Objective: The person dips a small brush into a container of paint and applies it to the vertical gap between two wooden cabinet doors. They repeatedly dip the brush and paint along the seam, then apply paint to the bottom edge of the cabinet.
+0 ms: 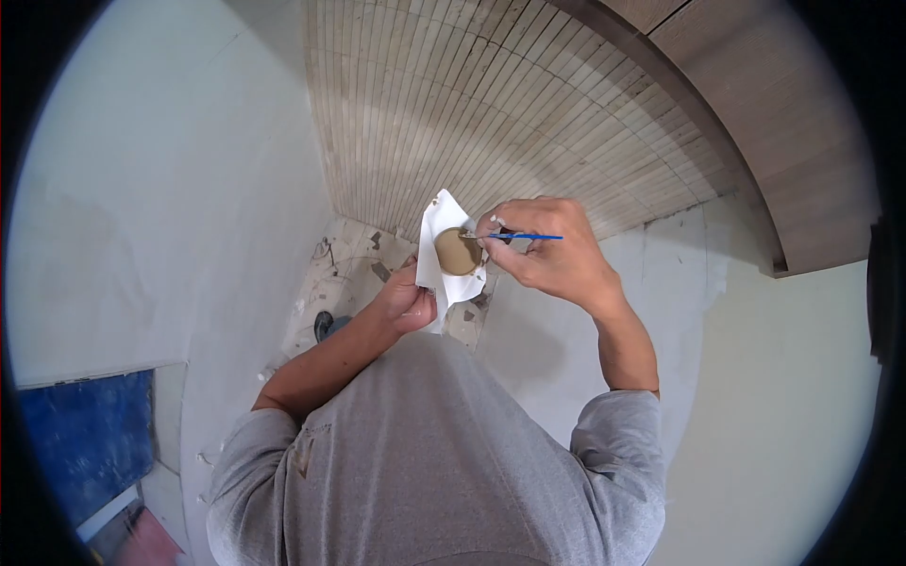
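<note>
Head view: fisheye edges dark, floor below cluttered and hard to read. Left-hand fingers mostly hidden behind white paper; brush bristles too small to make out. Left hand closed around paper at chest height, brown patch facing up. Right hand pinches blue brush, fingers curled, tip at brown patch. Tiled wall ahead.

White walls flank a narrow-tiled panel above a spattered floor.
</note>
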Demonstrator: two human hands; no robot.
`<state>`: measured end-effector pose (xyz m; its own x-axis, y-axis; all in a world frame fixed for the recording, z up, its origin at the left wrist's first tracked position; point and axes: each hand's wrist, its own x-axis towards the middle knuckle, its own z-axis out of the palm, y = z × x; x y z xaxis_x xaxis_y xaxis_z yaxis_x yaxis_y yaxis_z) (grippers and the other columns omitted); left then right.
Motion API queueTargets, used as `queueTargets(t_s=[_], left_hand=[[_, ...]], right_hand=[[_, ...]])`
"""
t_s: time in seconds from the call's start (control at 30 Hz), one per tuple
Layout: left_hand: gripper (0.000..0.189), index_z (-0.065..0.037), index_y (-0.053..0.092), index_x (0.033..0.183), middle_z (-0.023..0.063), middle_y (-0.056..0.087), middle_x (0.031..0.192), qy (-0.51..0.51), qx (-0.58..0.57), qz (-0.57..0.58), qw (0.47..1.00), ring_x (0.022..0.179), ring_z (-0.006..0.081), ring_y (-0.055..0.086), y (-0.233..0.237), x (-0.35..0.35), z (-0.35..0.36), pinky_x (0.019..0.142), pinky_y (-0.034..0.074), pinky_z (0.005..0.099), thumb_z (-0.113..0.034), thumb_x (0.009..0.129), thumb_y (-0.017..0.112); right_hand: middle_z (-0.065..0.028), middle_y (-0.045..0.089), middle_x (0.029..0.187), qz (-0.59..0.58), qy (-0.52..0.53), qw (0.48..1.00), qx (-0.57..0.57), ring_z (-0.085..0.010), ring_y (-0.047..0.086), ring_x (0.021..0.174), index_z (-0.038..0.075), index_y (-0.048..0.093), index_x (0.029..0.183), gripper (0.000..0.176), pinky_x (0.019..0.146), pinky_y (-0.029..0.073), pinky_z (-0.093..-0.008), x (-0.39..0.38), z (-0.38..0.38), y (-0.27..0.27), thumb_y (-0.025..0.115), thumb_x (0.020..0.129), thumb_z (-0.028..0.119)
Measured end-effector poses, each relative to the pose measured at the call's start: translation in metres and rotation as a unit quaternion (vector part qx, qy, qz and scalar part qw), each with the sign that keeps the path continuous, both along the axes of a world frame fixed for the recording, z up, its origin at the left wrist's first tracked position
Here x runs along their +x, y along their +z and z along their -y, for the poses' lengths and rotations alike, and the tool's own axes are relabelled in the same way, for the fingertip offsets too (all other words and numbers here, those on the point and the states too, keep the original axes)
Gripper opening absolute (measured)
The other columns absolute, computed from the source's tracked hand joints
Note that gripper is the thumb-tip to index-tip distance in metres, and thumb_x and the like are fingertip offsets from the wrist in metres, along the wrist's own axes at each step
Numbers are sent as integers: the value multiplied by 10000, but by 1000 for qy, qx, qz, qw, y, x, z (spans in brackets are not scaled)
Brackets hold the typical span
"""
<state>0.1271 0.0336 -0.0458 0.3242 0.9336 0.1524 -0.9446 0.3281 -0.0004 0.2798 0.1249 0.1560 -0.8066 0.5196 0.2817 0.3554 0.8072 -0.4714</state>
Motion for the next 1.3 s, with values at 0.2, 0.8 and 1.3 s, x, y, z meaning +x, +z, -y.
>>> queueTargets(t_s=[0.2,0.8,1.3], left_hand=[[495,-83,389,1446,117,529,1401,-1,-17,4,1000,1295,275,548,-3,2,-2,1126,447,477,-155,989,565],[496,-89,354,1490,128,487,1459,15,28,47,998,1320,273,525,-3,9,-9,1142,429,464,-185,1029,512],[485,-74,439,1449,167,543,1398,29,49,-56,997,1265,299,560,14,3,-12,1063,483,426,-296,1024,512]], right_hand=[[-68,700,717,35,-23,998,-40,-202,665,616,41,712,797,70,567,517,-324,0,3,5,682,741,71],[-58,727,797,-33,-16,999,-24,-241,686,660,74,716,826,94,597,539,-330,29,21,-5,700,736,94],[-85,720,758,-193,-51,976,-84,-167,705,726,41,711,813,46,662,563,-321,50,6,55,737,780,21]])
